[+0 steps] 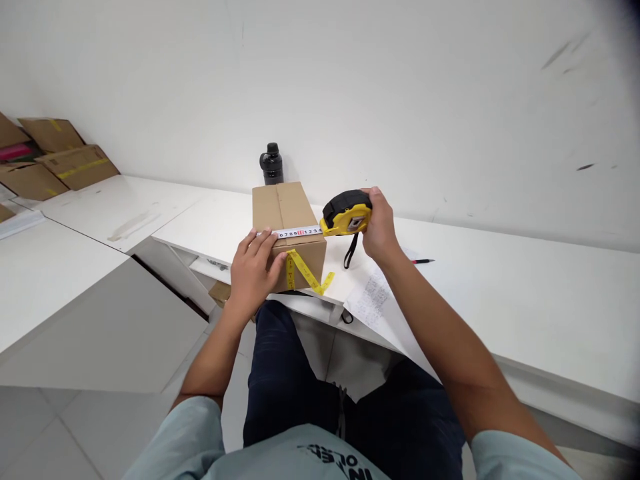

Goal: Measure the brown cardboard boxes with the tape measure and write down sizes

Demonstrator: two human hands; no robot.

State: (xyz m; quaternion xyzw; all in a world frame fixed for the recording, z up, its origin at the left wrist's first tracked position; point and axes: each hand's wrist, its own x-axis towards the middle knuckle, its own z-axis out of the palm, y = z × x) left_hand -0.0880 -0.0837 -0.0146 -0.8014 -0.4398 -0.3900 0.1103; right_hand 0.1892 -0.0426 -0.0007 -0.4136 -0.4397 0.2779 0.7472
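A closed cardboard box [287, 205] stands on the white table, with yellow tape [306, 269] hanging loose on its near side. Across its top lies the white blade [300, 233] of a tape measure. My right hand [381, 225] is wrapped round the yellow and black tape measure case [347, 213] at the box's right edge, and a black strap dangles beneath. At the box's left edge my left hand [255, 270] rests with its fingers on the blade's end, pressing it to the cardboard, thumb on the near side.
Behind the box stands a black bottle [272, 164] near the wall. Written paper [376, 300] and a pen [423, 261] lie on the white table [525, 300] at the right. Several cardboard boxes [83, 167] sit at the far left.
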